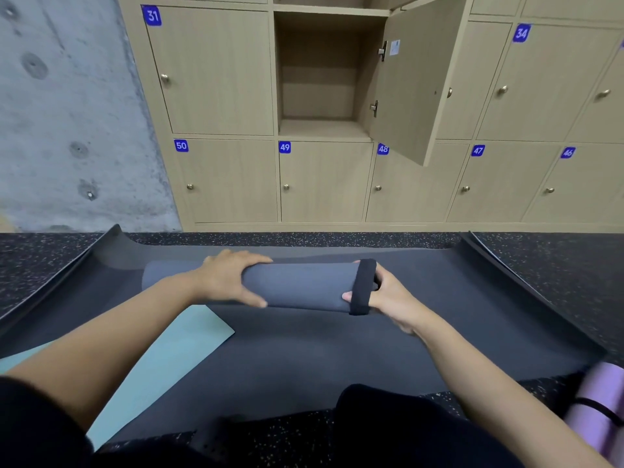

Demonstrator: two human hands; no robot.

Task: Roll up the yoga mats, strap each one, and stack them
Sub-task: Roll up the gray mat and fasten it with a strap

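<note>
A rolled dark grey yoga mat (297,287) lies crosswise on a flat black mat (337,349). My left hand (229,280) grips the roll near its middle, thumb in front and fingers over the top. A black strap (363,287) loops around the roll's right end. My right hand (388,295) pinches that strap, thumb on its front side. A flat teal mat (162,363) lies at the lower left, partly under the black mat. A rolled purple mat (601,407) with a thin black strap sits at the lower right edge.
Wooden lockers (320,180) with blue numbers stand just beyond the mats; one locker (320,96) is open and its door (415,79) swings out to the right. A concrete wall (67,113) is at the left. Speckled black rubber floor (557,258) surrounds the mats. My knees are at the bottom.
</note>
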